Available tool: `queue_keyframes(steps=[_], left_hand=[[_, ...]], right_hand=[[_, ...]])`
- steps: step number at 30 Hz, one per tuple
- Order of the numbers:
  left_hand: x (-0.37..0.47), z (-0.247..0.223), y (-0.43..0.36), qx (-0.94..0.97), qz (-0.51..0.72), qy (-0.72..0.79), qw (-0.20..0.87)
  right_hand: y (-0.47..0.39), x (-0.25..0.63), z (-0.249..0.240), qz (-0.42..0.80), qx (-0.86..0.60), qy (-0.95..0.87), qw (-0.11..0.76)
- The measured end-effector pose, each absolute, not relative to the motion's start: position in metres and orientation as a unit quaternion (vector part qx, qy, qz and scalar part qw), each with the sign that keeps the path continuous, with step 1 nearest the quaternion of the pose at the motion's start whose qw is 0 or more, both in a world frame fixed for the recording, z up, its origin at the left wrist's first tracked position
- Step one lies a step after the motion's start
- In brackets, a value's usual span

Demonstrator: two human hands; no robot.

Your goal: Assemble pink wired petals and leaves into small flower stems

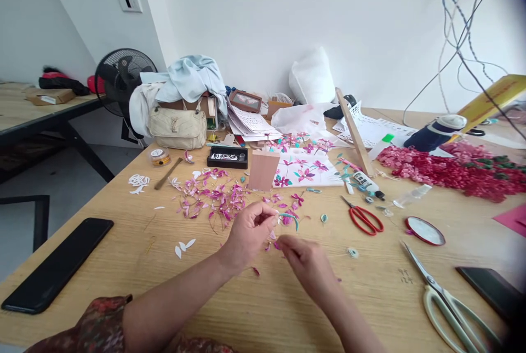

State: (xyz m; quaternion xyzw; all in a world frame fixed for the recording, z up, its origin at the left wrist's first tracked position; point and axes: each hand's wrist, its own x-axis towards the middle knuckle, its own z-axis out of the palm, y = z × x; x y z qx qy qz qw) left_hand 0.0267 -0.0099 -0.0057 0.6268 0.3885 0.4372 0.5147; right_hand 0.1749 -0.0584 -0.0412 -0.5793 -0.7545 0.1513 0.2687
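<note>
left hand (249, 232) pinching a small teal-and-pink paper flower sprig (289, 217) above the desk (123, 254), its long axis running left to right, tip pointing right; right hand (306, 262) curled just below it, grip unclear; no writing readable.

On table (123, 265), before me: phone (57, 264) far left; petals (209, 199) behind my hands; small scissors (364, 217) right of them; large scissors (447, 301) nearer, far right; bag (177, 127) behind.
</note>
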Motion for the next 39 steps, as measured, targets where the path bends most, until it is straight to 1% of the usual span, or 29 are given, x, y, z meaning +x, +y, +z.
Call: queue_keyframes(steps=[2, 3, 5, 7, 8, 10, 13, 15, 17, 19, 21, 24, 26, 28, 29, 32, 34, 35, 37, 39], left_hand=[[0.03, -0.012, -0.004, 0.675, 0.439, 0.4, 0.438], [0.031, -0.015, -0.003, 0.707, 0.432, 0.396, 0.395], [0.031, -0.017, -0.004, 0.765, 0.412, 0.37, 0.328], [0.029, -0.016, -0.009, 0.804, 0.395, 0.327, 0.302], [0.027, -0.014, -0.013, 0.813, 0.388, 0.31, 0.305], [0.024, -0.009, -0.019, 0.805, 0.381, 0.302, 0.339], [0.022, -0.002, -0.023, 0.717, 0.396, 0.337, 0.464], [0.024, -0.002, -0.02, 0.64, 0.411, 0.36, 0.541], [0.028, -0.006, -0.014, 0.6, 0.421, 0.376, 0.567], [0.033, -0.012, -0.008, 0.617, 0.428, 0.392, 0.531], [0.036, -0.018, -0.005, 0.675, 0.426, 0.399, 0.451], [0.037, -0.021, -0.009, 0.77, 0.404, 0.36, 0.339], [0.034, -0.019, -0.015, 0.807, 0.389, 0.315, 0.313], [0.031, -0.013, -0.021, 0.81, 0.384, 0.293, 0.332], [0.029, -0.01, -0.023, 0.798, 0.384, 0.298, 0.356], [0.026, -0.003, -0.024, 0.71, 0.401, 0.34, 0.469], [0.027, -0.005, -0.019, 0.643, 0.41, 0.368, 0.533], [0.029, -0.007, -0.016, 0.621, 0.413, 0.378, 0.548], [0.033, -0.012, -0.01, 0.623, 0.417, 0.398, 0.528], [0.037, -0.018, -0.007, 0.677, 0.416, 0.408, 0.45]], right_hand=[[-0.078, 0.169, -0.029, 0.117, -0.568, -0.775, 0.251], [-0.084, 0.169, -0.017, 0.1, -0.56, -0.781, 0.258], [-0.084, 0.176, 0.011, 0.069, -0.547, -0.776, 0.307], [-0.071, 0.188, 0.031, 0.04, -0.557, -0.747, 0.361], [-0.06, 0.194, 0.036, 0.033, -0.574, -0.729, 0.372], [-0.039, 0.205, 0.029, 0.045, -0.606, -0.701, 0.374], [-0.024, 0.206, -0.007, 0.141, -0.604, -0.7, 0.354], [-0.031, 0.197, -0.032, 0.183, -0.595, -0.708, 0.334], [-0.049, 0.185, -0.046, 0.196, -0.587, -0.723, 0.307], [-0.071, 0.174, -0.042, 0.173, -0.58, -0.744, 0.283], [-0.087, 0.167, -0.023, 0.137, -0.573, -0.76, 0.273], [-0.088, 0.171, 0.016, 0.09, -0.562, -0.768, 0.293], [-0.073, 0.182, 0.033, 0.059, -0.567, -0.756, 0.32], [-0.053, 0.194, 0.034, 0.064, -0.594, -0.724, 0.344], [-0.043, 0.199, 0.028, 0.087, -0.608, -0.707, 0.351], [-0.03, 0.2, -0.005, 0.189, -0.617, -0.677, 0.353], [-0.038, 0.19, -0.029, 0.234, -0.61, -0.675, 0.344], [-0.046, 0.183, -0.038, 0.243, -0.609, -0.678, 0.332], [-0.067, 0.168, -0.044, 0.211, -0.603, -0.707, 0.304], [-0.084, 0.158, -0.033, 0.152, -0.592, -0.741, 0.28]])
